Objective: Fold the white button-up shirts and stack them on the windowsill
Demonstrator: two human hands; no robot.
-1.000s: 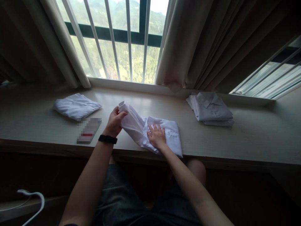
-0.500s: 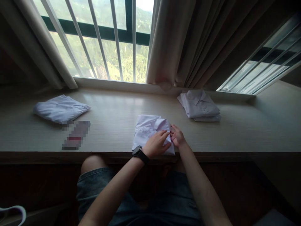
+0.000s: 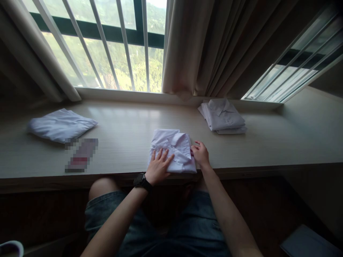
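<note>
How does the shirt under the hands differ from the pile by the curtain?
The shirt under the hands is a single piece at the near edge, pressed by the left hand and touched by the right hand. The pile is stacked, untouched, by the curtain. Both are white and folded.

Hidden, cropped and blurred parts around the folded shirt

The left hand (image 3: 158, 166) lies flat on the folded white shirt (image 3: 174, 150) and covers its near left corner; the right hand (image 3: 200, 154) hides part of its right edge, and whether those fingers pinch the cloth cannot be told. A pixelated patch (image 3: 80, 156) on the bench (image 3: 268, 150) masks a flat object beyond recognition. The pale object (image 3: 10, 248) at the lower left and the flat grey thing (image 3: 308, 244) at the lower right are both cut off by the picture's edge.
</note>
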